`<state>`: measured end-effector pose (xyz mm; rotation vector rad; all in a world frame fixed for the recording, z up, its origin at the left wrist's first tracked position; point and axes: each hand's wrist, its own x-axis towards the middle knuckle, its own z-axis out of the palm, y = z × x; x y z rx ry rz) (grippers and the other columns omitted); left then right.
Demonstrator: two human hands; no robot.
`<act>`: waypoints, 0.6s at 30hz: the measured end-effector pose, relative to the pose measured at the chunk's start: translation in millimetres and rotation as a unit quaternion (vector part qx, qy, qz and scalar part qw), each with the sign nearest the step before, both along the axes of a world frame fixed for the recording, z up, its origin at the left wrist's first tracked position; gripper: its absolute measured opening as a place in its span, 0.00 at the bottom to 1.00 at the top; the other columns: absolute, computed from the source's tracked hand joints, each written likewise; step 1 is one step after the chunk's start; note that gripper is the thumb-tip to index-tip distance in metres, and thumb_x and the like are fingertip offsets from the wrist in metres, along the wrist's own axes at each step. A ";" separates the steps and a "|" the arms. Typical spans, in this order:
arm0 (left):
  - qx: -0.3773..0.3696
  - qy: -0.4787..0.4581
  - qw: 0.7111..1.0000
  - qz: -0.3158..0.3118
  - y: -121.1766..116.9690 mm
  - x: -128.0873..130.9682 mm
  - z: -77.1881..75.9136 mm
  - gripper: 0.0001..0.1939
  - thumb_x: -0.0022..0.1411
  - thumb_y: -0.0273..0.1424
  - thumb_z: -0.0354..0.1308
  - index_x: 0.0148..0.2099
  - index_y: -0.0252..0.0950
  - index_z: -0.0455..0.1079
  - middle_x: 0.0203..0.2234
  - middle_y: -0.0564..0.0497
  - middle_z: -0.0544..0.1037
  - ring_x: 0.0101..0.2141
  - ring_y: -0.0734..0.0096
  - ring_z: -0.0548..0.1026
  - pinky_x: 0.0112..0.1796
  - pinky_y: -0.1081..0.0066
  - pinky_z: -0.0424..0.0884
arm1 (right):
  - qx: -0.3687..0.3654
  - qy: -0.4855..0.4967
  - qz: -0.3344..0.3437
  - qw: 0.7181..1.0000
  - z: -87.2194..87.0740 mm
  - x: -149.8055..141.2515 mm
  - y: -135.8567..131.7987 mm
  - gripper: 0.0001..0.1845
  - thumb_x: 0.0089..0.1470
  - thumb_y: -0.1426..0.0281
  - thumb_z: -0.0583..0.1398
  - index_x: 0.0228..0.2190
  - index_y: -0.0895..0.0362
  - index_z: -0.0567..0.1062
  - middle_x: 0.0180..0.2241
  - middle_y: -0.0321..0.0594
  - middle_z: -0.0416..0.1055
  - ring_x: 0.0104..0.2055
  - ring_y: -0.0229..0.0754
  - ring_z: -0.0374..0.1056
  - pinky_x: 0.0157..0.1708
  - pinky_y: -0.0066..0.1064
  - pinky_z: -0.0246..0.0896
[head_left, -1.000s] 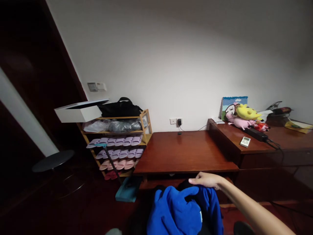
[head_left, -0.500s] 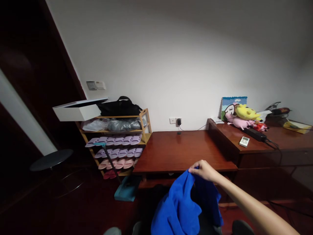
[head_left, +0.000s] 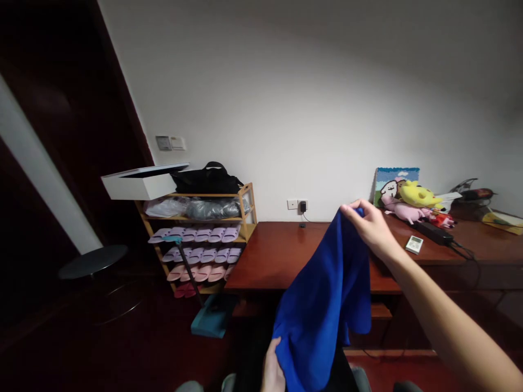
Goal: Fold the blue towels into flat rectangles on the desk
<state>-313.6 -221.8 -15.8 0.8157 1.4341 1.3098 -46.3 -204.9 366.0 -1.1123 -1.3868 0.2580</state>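
A blue cloth [head_left: 314,299] hangs in loose folds in front of me, partly covering the low wooden table. Its top edge is pinched between the thumb and fingers of my right hand [head_left: 368,223], raised above the table's right part. Lower down, my left hand [head_left: 273,370] grips the cloth's left edge near the bottom of the view. The thumb shows there, while the other fingers are mostly hidden. Whether the cloth is a garment or a plain piece of fabric, I cannot tell.
Behind the cloth stands a low wooden table [head_left: 269,250]. A shoe rack [head_left: 250,231] with slippers is at left, beside a blue dustpan [head_left: 210,321] and a round stool [head_left: 93,262]. On the right cabinet lie plush toys [head_left: 417,195], a white remote [head_left: 414,244] and a black adapter [head_left: 435,233].
My right hand has lifted the blue cloth up and to the right, stretching it taller. My left hand has come into view, holding its lower left edge. The view has shifted slightly.
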 end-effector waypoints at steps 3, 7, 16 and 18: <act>-0.064 -0.103 0.993 0.015 13.4 -18.4 -9.6 0.09 0.52 0.42 0.58 0.32 0.47 0.76 0.31 0.52 0.82 0.40 0.52 0.84 0.40 0.58 0.78 | 0.039 0.034 0.009 0.999 41.7 3.2 8.4 0.25 0.51 0.43 0.65 0.31 0.52 0.71 0.25 0.29 0.65 0.25 0.35 0.57 0.27 0.29 0.54; -0.053 -0.076 0.993 0.079 26.8 -30.2 -10.8 0.11 0.47 0.44 0.59 0.32 0.47 0.74 0.30 0.51 0.80 0.40 0.47 0.83 0.40 0.54 0.78 | 0.056 0.000 0.035 0.998 92.1 -0.8 35.8 0.25 0.51 0.45 0.67 0.32 0.53 0.70 0.27 0.31 0.67 0.28 0.35 0.61 0.28 0.30 0.57; 0.157 0.058 0.975 -0.144 58.4 16.7 93.2 0.48 0.34 0.49 0.77 0.60 0.46 0.71 0.59 0.44 0.74 0.63 0.33 0.66 0.61 0.47 0.65 | 0.099 -0.085 0.242 0.961 168.1 -76.5 64.2 0.24 0.58 0.49 0.63 0.40 0.57 0.70 0.34 0.31 0.66 0.38 0.35 0.69 0.39 0.32 0.67; 0.127 0.078 0.972 -0.181 79.5 31.3 106.5 0.49 0.33 0.47 0.79 0.60 0.47 0.71 0.59 0.43 0.75 0.62 0.29 0.65 0.58 0.44 0.67 | 0.105 -0.101 0.303 0.942 176.1 -99.9 62.6 0.27 0.60 0.46 0.57 0.43 0.58 0.69 0.37 0.31 0.65 0.41 0.36 0.70 0.42 0.34 0.68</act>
